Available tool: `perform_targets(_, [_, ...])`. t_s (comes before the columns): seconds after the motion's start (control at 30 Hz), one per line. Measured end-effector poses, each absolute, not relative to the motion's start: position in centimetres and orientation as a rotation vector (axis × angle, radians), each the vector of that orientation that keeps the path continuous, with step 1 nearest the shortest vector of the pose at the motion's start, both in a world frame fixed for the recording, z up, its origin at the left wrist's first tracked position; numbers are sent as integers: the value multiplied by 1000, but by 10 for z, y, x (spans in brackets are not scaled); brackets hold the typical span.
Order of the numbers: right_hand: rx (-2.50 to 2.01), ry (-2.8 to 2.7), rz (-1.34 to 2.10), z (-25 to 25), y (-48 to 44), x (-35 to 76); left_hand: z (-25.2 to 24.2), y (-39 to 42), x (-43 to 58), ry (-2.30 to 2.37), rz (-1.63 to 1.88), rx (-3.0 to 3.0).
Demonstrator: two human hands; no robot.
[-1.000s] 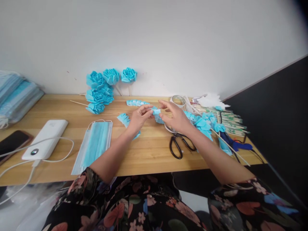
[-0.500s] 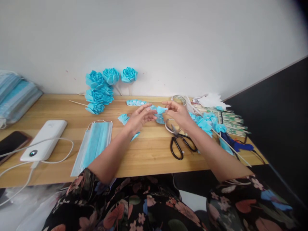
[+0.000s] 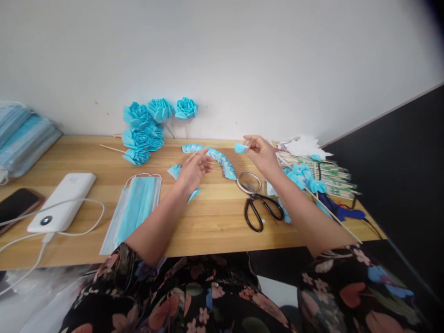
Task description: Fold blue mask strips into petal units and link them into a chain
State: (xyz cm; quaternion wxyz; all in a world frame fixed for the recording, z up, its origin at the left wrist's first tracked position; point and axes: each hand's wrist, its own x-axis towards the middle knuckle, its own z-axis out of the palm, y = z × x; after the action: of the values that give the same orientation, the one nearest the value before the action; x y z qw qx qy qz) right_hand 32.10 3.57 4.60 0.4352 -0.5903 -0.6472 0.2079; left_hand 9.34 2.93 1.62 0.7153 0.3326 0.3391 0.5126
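Observation:
My right hand (image 3: pixel 262 156) pinches a small light-blue fabric petal (image 3: pixel 240 148) between thumb and fingertips, raised over the back of the table. My left hand (image 3: pixel 196 170) hovers with loosely curled fingers apart, and I see nothing in it. Just behind it lies a curved row of overlapping blue petals (image 3: pixel 224 162), partly hidden by its fingers. Two loose blue pieces, one a folded petal (image 3: pixel 174 171), lie close to my left hand and are partly covered by it. Black-handled scissors (image 3: pixel 255 210) rest in front of my right hand, with their blades by a roll of tape (image 3: pixel 249 182).
Blue fabric flowers (image 3: pixel 138 136) on sticks stand at the back left. Face masks (image 3: pixel 140 203), a white power bank (image 3: pixel 64 201) with a cable and a phone (image 3: pixel 21 206) lie on the left. At right are blue scraps (image 3: pixel 301 173), wrapped sticks (image 3: pixel 338 178) and a blue glue gun (image 3: pixel 343 212).
My hands have moved apart. My right hand has carried the petal a little right and up; my left hand has drawn back left, uncovering the curved row of petals.

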Motion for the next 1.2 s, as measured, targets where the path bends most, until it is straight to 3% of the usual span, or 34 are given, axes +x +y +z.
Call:
perform_targets(0.1, [-1605,-1859,165,36,63,335,17,31,92,770,1135,687])
perform_targets(0.23, [-1642,-2199,113,24,78,344,15,32,91,746,1163,647])
perform_targets(0.47, [-1784,-1818,159,27,68,342,13,32,91,707,1183,632])
perform_targets(0.73, [-1784,-1833,91,30,75,341,16,31,90,698,1176,662])
perform_targets(0.9, [-1880,-1895,269,31,85,345,19,31,88,694,1178,651])
perform_targets(1.1, [-1973,-1814,-77,35,78,339,19,31,87,671,1219,627])
perform_targets(1.2, [-1950,-1793,-49,37,75,335,20,30,87,686,1230,611])
